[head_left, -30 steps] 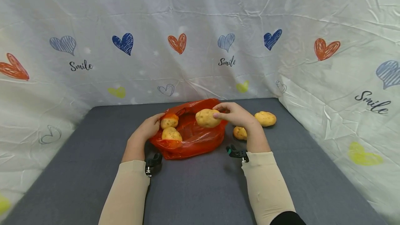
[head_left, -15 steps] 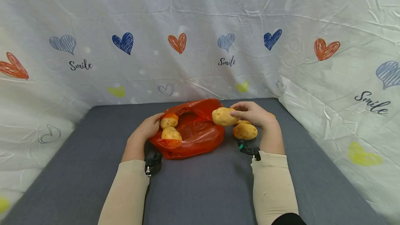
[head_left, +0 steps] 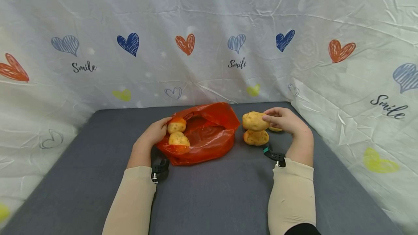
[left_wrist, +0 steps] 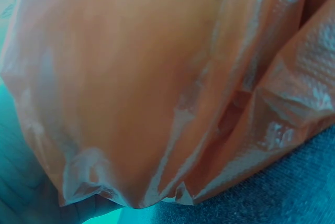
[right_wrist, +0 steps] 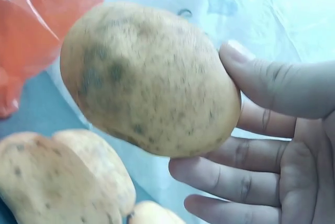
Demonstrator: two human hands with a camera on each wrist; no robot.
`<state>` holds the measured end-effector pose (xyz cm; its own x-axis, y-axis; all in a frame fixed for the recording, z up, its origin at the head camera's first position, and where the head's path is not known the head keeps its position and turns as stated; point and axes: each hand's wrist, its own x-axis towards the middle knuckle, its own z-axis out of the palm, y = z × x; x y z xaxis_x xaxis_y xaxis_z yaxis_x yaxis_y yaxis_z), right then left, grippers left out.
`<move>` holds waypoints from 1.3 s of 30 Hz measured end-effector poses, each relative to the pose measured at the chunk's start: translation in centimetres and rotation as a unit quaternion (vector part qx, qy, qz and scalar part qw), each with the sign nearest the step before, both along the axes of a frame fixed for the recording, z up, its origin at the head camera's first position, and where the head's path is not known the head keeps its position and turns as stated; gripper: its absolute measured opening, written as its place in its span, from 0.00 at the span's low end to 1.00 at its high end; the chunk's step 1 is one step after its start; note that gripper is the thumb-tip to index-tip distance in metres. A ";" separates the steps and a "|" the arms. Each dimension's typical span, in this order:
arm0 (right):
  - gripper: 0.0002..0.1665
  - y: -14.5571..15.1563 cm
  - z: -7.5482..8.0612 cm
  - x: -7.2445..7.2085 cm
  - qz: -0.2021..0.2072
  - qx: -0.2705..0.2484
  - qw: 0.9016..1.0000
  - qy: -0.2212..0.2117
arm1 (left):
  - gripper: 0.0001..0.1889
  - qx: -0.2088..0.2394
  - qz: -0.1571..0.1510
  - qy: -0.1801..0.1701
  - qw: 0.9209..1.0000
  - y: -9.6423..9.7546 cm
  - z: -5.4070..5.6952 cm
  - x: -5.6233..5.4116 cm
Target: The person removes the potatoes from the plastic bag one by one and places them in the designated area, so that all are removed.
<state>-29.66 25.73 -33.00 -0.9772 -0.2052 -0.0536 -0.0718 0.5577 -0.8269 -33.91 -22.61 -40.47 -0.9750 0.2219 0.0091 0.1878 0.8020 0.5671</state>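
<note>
My right hand (head_left: 285,120) pinches a large yellow potato (head_left: 254,121) between thumb and fingers, raised to the right of the red plastic bag (head_left: 209,146). In the right wrist view this potato (right_wrist: 152,80) shows dark greenish blotches, with the thumb pressed on its end. Just below it lies another potato (head_left: 256,138), and one more potato (head_left: 275,129) is partly covered by my hand. My left hand (head_left: 153,133) grips the left edge of the bag. Two potatoes, one upper (head_left: 176,126) and one lower (head_left: 179,139), sit at that side of its mouth. The bag fills the left wrist view.
A dark grey cloth (head_left: 209,198) covers the table. Behind and along the sides hangs a white sheet (head_left: 209,17) printed with hearts. The right wrist view shows several loose potatoes (right_wrist: 52,182) grouped together below the held one.
My right hand has carried the potato from over the bag's mouth rightward, to above the loose potatoes. The left hand stays at the bag's edge.
</note>
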 end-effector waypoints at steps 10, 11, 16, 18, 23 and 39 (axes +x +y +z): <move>0.38 3.0 -1.2 0.6 -0.036 -0.023 0.999 0.000 | 0.26 0.002 0.004 -0.001 1.000 -0.1 -0.1 0.0; 0.37 3.2 -1.3 0.6 -0.036 -0.023 0.999 0.001 | 0.26 0.002 0.004 -0.001 1.000 -0.1 -0.1 0.0; 0.37 4.1 -1.8 0.7 -0.049 -0.019 0.999 0.004 | 0.26 0.002 0.005 -0.005 1.000 0.0 0.0 0.1; 0.36 4.4 -2.0 0.8 -0.064 -0.018 0.998 0.004 | 0.26 0.003 0.005 -0.005 1.000 0.0 0.0 0.1; 0.34 5.2 -2.5 0.9 -0.110 0.000 0.994 -0.002 | 0.27 0.003 0.005 -0.006 1.000 0.1 0.0 0.0; 0.32 6.7 -4.9 -0.1 -0.137 0.009 0.987 -0.082 | 0.27 0.003 0.012 -0.011 1.000 0.3 0.1 -0.1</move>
<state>-29.73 32.43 -37.92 -0.9739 0.0683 -0.2164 0.2175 0.5524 -0.8047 -34.03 -22.35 -40.33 -0.9802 0.1978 -0.0118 0.1552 0.8033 0.5750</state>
